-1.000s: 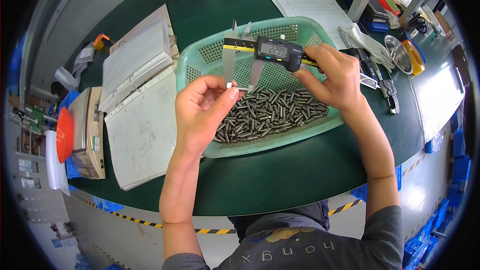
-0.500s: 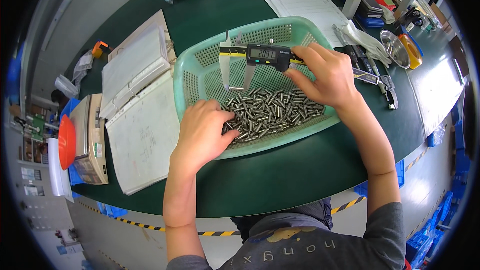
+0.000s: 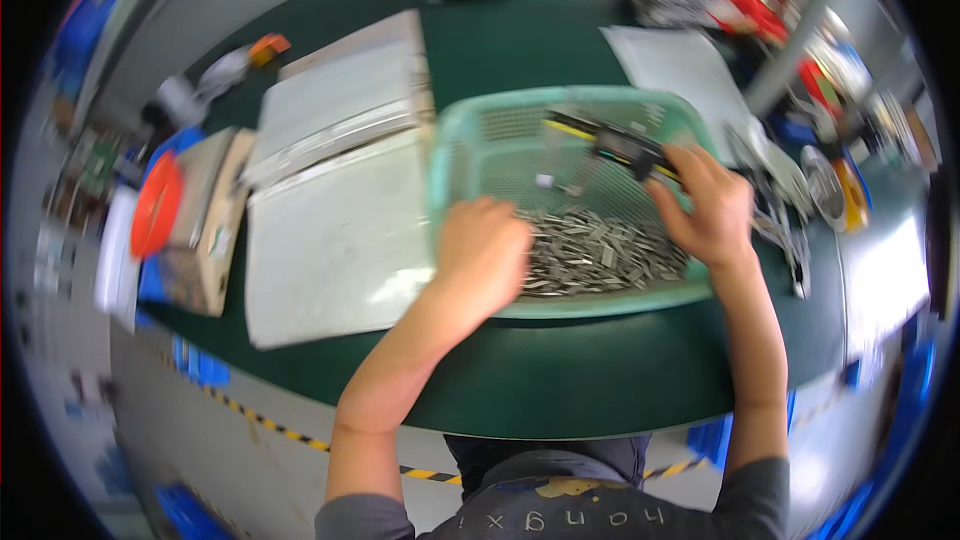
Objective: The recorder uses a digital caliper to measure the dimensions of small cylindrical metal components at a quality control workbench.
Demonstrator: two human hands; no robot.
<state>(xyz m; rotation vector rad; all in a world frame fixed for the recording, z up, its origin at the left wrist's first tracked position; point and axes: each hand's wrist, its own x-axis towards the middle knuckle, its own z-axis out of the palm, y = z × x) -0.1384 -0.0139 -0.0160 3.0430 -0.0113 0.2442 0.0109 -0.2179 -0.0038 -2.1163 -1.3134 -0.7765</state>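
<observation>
And here the left hand (image 3: 487,252) has been taken off the caliper's tips, where a pin was being pinched a second ago; it is now held curled over the left part of the pale-green, perforated plastic basket (image 3: 515,124). Its fingertips are hidden and blurred, so whether anything is gripped there cannot be told. The heap of short, grey, rod-shaped metal pins (image 3: 605,255) is spread along the basket's near side. The slim, black-bodied digital caliper (image 3: 628,148) has been tipped into a steeper slant over the basket's far right, gripped at its right end by the closed fingers of the right hand (image 3: 708,205). Its jaws are parted, but any pin between them is lost in blur; so, it seems, measuring has been paused with the tool kept ready.

Now the edges: on the left, the basket is hemmed in by the open, white-paged binder (image 3: 335,240), just beside it; on the right, by dark-and-silver hand tools (image 3: 790,230). Below the basket's near rim, a strip of the dark-green table (image 3: 560,370) is shown, and perforated floor is seen beyond the heap.
</observation>
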